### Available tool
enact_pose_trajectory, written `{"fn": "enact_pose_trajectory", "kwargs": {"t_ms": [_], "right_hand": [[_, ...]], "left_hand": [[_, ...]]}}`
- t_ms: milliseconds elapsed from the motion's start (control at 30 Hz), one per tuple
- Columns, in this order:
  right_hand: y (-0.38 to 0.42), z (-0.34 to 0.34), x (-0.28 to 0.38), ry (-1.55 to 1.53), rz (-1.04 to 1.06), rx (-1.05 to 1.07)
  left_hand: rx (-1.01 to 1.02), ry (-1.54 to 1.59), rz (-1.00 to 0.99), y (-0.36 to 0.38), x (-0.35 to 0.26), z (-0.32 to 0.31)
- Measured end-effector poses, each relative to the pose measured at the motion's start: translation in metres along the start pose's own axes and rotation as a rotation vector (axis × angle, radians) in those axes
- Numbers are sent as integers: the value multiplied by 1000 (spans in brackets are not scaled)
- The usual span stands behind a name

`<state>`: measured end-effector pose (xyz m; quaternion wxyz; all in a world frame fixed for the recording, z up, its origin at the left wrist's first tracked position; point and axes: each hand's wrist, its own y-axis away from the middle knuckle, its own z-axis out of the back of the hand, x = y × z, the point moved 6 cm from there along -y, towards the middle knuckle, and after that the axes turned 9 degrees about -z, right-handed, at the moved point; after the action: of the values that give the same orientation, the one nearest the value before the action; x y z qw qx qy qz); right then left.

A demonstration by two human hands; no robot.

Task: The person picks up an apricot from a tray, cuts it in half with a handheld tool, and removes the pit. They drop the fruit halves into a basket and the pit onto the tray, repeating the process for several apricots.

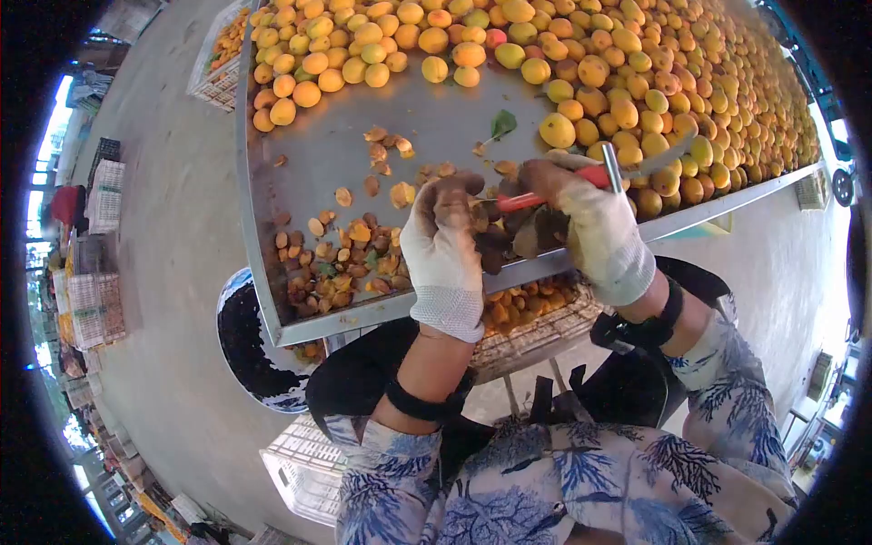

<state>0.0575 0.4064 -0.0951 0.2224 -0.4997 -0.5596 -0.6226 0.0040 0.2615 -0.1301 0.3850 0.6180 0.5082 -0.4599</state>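
My left hand point(445, 250), in a white glove with dark-stained fingertips, is closed over the table's front edge. Between its fingertips a small orange-brown part of an apricot point(479, 215) shows; the rest is hidden. My right hand point(595, 222), gloved the same way, is wrapped round a red-handled knife point(531, 198). A metal collar stands up by the right thumb, and a blade-like strip points right over the fruit. The handle's left end comes close to the left fingertips. Under both hands lie dark, brownish fruit pieces point(527, 238).
Whole apricots point(590, 73) heap over the back and right of the metal table point(318, 168). Apricot halves and stones point(350, 263) are scattered front left, and a green leaf point(502, 123) lies mid-table. A crate of fruit pieces point(536, 336) sits below the edge, a white crate point(304, 468) lower left.
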Motion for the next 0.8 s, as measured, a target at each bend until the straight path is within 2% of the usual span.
{"fn": "enact_pose_trajectory", "kwargs": {"t_ms": [33, 100, 133, 167, 233, 300, 367, 400, 433, 500, 567, 633, 700, 800], "right_hand": [[2, -3, 0, -4, -2, -4], [7, -8, -6, -312, -161, -25], [2, -6, -11, -303, -254, -13], [0, -2, -14, -306, -258, -15], [5, -15, 21, 279, 294, 49], [10, -13, 25, 360, 244, -27], [0, -4, 14, 62, 26, 2], [-7, -4, 15, 131, 110, 93], [-8, -4, 8, 123, 111, 89], [-14, -1, -19, -375, -188, -10], [-17, -4, -22, -380, -225, -53], [-21, -4, -34, -543, -313, -53], [-23, -5, -37, -554, -371, -41], [-28, -6, -46, -634, -478, 21]], "left_hand": [[4, -2, 4, 0, 2, -1], [-33, 103, -53, 1, 2, -1], [-32, 101, -48, 1, 2, -2], [-38, 80, 1, 1, 3, -2], [-40, 56, 58, 3, 9, -1], [-20, -97, -46, 3, 13, -1], [-25, -52, 16, 3, 17, -3], [-43, 1, 63, 2, 19, -3], [-36, -5, 65, -1, 20, -2], [-45, 2, 94, -7, 25, 3], [-61, 16, 126, -10, 33, 7], [-67, 25, 145, -10, 24, 0], [-201, 165, 287, -6, 11, -10], [-182, 97, 281, -6, 9, -7]]}}
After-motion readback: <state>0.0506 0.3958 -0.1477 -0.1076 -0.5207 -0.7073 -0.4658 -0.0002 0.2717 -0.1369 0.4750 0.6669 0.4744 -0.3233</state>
